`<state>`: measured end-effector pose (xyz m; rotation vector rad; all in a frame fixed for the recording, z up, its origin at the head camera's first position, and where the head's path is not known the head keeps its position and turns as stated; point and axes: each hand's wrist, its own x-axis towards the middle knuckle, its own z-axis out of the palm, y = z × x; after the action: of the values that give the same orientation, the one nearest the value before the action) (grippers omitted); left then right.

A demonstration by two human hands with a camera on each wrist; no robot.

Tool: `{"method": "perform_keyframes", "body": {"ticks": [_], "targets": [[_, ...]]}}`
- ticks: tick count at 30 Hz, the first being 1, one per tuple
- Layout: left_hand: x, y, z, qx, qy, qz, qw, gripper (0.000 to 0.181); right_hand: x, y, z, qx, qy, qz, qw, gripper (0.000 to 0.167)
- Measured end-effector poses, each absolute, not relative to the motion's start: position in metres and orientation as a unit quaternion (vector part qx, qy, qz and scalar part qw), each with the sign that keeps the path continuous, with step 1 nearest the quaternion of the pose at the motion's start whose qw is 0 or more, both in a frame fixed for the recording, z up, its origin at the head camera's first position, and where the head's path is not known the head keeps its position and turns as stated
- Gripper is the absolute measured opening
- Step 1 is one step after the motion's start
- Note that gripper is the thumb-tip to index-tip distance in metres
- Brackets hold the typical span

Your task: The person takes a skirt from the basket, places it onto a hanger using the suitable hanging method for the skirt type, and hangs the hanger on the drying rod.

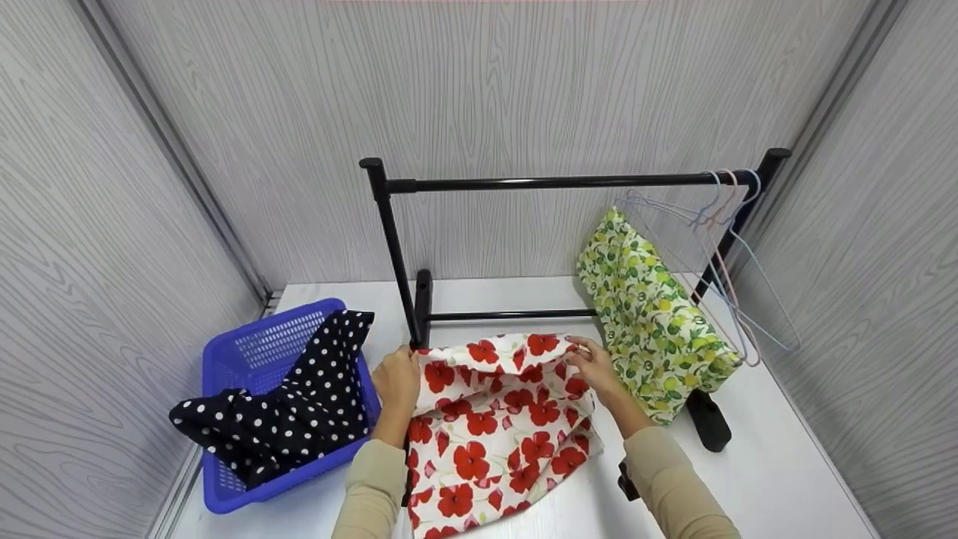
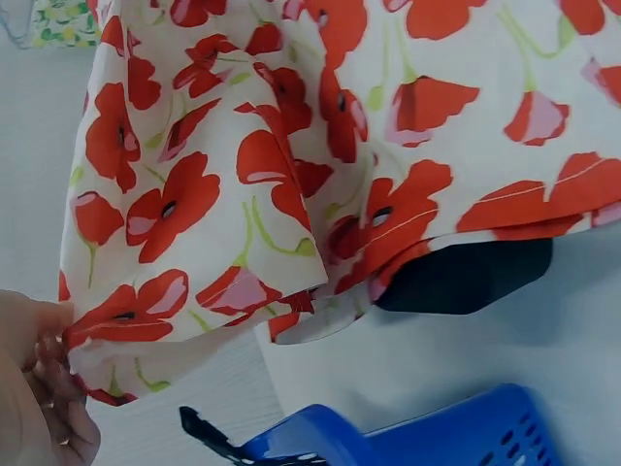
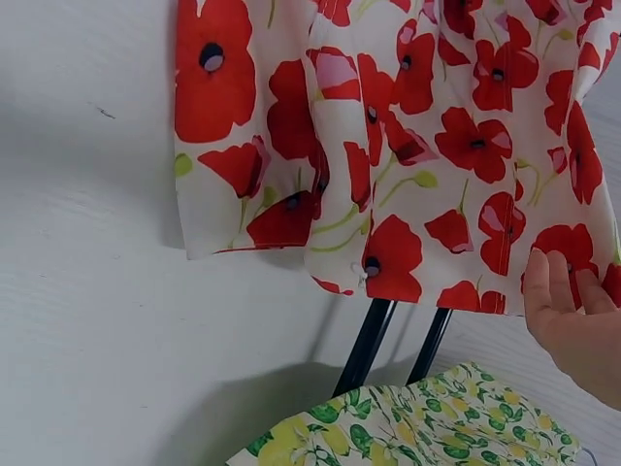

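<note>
A white cloth with red flowers [image 1: 479, 449] lies spread in front of the black rack, its far edge raised between both hands. The left hand [image 1: 398, 382] grips its upper left corner; in the left wrist view the fingers of the left hand [image 2: 44, 388] pinch the cloth's edge [image 2: 136, 364]. At the upper right edge is the right hand [image 1: 596, 367], fingers bent onto the fabric. The right wrist view shows the right hand [image 3: 577, 330] with its fingertips on the flowered cloth [image 3: 475, 146] and its thumb hidden.
A blue basket [image 1: 217, 479] at the left holds a black polka-dot cloth [image 1: 299, 408]. Behind stands a black rack [image 1: 554, 182], with several wire hangers [image 1: 737, 247] at its right end. A lemon-print cloth [image 1: 651, 314] hangs there. A rack foot [image 1: 707, 421] sits at the right.
</note>
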<state>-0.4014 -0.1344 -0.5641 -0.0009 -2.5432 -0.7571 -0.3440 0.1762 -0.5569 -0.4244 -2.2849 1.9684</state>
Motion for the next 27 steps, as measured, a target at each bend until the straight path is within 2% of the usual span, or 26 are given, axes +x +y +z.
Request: {"method": "perform_keyframes", "body": {"ticks": [4,9,12,16,19,23,26,27], "targets": [[-0.399,-0.133,-0.571,0.021,-0.936,-0.290,0.200,0.020,-0.346,0.171,-0.560,-0.147,-0.746,0.647,0.057,0.026],[-0.400,-0.135,-0.579,0.064,-0.929,-0.330,0.155,0.020,-0.351,0.164,-0.559,-0.158,-0.716,0.676,0.072,0.024],[-0.402,-0.137,-0.583,0.077,-0.923,-0.350,0.142,0.019,-0.354,0.165,-0.559,-0.148,-0.682,0.713,0.063,0.035],[-0.404,-0.138,-0.592,0.051,-0.921,-0.360,0.141,0.014,-0.351,0.171,-0.561,-0.078,-0.668,0.740,-0.009,0.062],[-0.404,-0.139,-0.602,0.018,-0.923,-0.362,0.127,0.016,-0.340,0.170,-0.555,-0.055,-0.686,0.725,-0.041,0.068],[-0.402,-0.138,-0.615,-0.023,-0.935,-0.340,0.100,0.040,-0.330,0.172,-0.563,-0.129,-0.738,0.662,-0.012,0.054],[-0.395,-0.132,-0.622,-0.033,-0.947,-0.302,0.100,0.049,-0.330,0.194,-0.603,-0.181,-0.774,0.605,0.040,0.039],[-0.392,-0.129,-0.624,-0.035,-0.951,-0.290,0.104,0.049,-0.335,0.209,-0.632,-0.191,-0.790,0.579,0.065,0.032]]}}
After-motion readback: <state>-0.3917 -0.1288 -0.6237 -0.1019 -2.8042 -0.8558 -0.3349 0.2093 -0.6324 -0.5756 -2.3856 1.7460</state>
